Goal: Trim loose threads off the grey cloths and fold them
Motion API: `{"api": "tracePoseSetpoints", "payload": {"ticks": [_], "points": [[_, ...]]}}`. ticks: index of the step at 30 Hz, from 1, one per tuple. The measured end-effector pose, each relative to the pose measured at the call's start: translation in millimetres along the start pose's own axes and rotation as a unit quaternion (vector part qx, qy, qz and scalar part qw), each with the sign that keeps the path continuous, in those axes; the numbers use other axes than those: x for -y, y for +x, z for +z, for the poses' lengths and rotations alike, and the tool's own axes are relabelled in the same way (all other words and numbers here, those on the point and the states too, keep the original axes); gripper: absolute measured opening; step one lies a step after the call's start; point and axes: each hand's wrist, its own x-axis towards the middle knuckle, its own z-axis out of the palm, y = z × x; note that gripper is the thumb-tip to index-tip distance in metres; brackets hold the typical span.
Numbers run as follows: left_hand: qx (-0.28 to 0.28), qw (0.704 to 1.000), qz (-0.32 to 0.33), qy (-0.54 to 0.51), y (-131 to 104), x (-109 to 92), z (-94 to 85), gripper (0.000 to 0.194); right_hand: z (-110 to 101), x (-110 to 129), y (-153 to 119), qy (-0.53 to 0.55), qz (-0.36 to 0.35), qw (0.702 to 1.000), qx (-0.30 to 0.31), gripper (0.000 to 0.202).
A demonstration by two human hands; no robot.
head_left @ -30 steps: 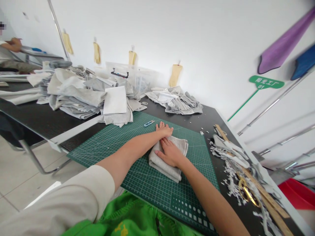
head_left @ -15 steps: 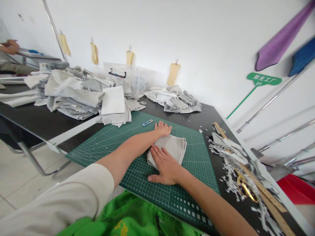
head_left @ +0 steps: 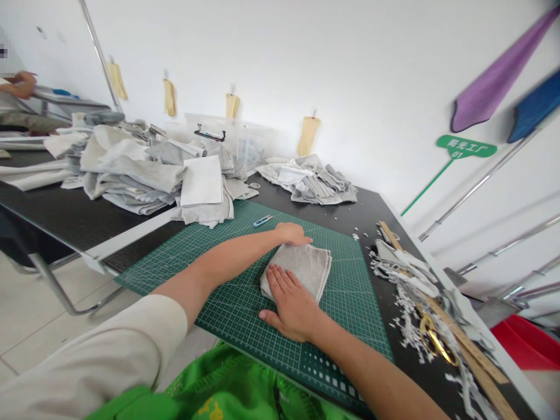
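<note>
A folded grey cloth lies on the green cutting mat. My right hand rests flat on the cloth's near left part, fingers stretched out and thumb apart on the mat. At the cloth's far edge is my left hand, its thumb pointing right along that edge; its other fingers are hidden behind the hand. A small light-blue cutter lies on the mat to the left of my left hand.
Piled grey cloths fill the table's left; another heap lies beyond the mat. Gold scissors, wooden rulers and white scraps lie right. A person's hand shows at the far left.
The left hand, which lay with fingers spread past the cloth's far edge, has drawn them in and turned, thumb now along that edge. The right hand has moved slightly nearer to me.
</note>
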Motion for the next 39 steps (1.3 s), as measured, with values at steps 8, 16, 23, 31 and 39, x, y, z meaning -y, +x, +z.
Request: {"api": "tracePoseSetpoints", "payload": {"ticks": [8,16,23,31,39], "points": [[0.089,0.992,0.087,-0.001,5.7,-0.7,-19.3,0.071,0.8,4.4,-0.6,-0.016,0.008,1.0,-0.016,0.076],[0.205,0.963,0.14,-0.105,-5.6,24.4,-40.3,0.04,0.2,6.9,-1.8,-0.025,0.003,0.999,-0.021,0.073],[0.277,0.947,0.092,-0.131,-11.9,40.9,-46.3,0.038,-5.9,10.8,-3.0,-0.031,-0.004,0.999,-0.019,0.069],[0.295,0.929,0.109,-0.197,-22.6,76.9,-41.0,0.038,-3.9,13.2,-4.3,-0.045,-0.002,0.999,-0.029,0.058],[0.245,0.936,0.114,-0.227,-23.8,93.9,-38.8,0.031,4.4,8.3,-4.7,-0.058,0.013,0.997,-0.048,0.056]]}}
